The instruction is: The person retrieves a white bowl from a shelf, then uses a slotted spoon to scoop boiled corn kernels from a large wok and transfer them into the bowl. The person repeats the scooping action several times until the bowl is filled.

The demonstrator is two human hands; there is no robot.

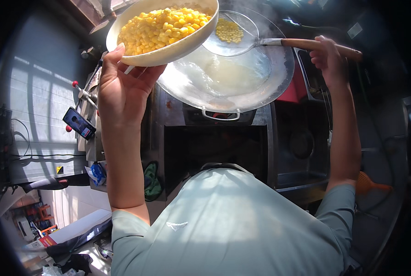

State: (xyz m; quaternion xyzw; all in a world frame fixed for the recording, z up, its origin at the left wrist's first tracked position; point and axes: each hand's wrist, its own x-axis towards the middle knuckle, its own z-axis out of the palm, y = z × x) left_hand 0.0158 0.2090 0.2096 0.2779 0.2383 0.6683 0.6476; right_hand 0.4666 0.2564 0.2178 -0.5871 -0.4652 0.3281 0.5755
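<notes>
My left hand (124, 81) grips the near rim of a pale bowl (188, 45), thumb on top and fingers underneath. Yellow corn kernels (160, 29) are heaped in it, and the bowl tilts. Around the wooden handle of a wire-mesh skimmer (233, 48), my right hand (327, 62) is closed. A small patch of kernels (229, 31) lies in the skimmer's mesh. Below the skimmer is a large metal wok (222, 101) with cloudy, steaming liquid (233, 74). The bowl covers part of the wok's left side.
The wok's loop handle (221, 117) faces me above a dark cooker panel. A metal sink (302, 172) lies to the right, with an orange strainer (369, 183) beyond my arm. On the left stand a mounted phone (79, 123) and a green cloth (152, 181).
</notes>
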